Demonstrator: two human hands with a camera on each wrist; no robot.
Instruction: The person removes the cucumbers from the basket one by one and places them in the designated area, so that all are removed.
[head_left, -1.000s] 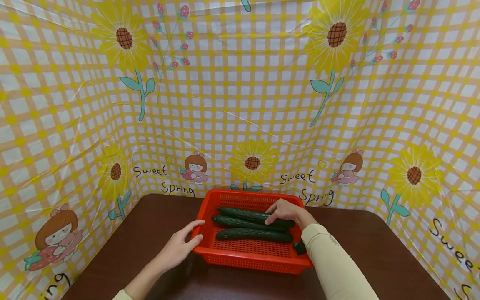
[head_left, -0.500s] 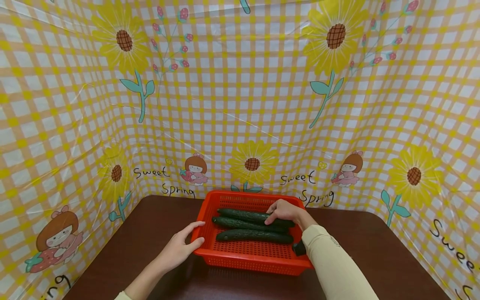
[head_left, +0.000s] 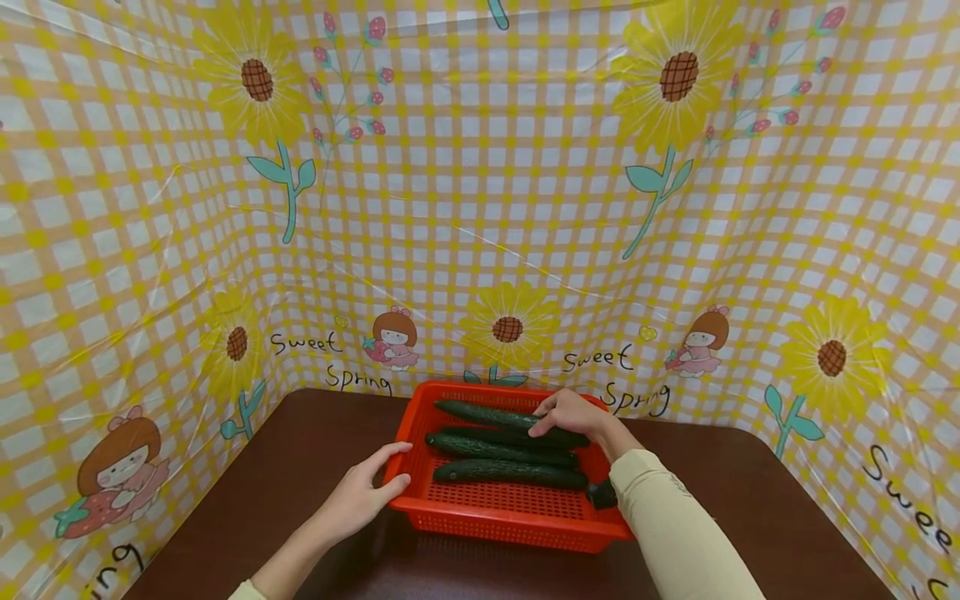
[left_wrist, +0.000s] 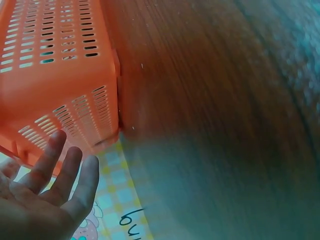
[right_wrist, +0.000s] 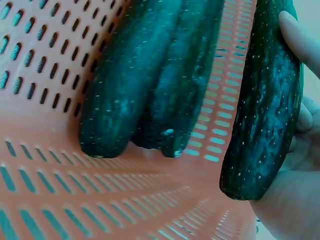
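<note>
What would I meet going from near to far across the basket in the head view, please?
Near rim, front cucumber, second cucumber, held cucumber in the right hand's fingers, far rim.

Plain cream sleeve (head_left: 686, 533) on the right, and it stops at the wrist, behind bare right fingers (head_left: 549, 405); a small grey marking (head_left: 677, 482) sits near its end! Far behind the bare left fingers (head_left: 392, 451), just a sliver of matching cuff (head_left: 246, 592).

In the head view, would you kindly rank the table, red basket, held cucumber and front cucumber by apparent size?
1. Table
2. Red basket
3. Held cucumber and front cucumber: alike in length; the right hand hides part of the held one, so I cannot rank them.
</note>
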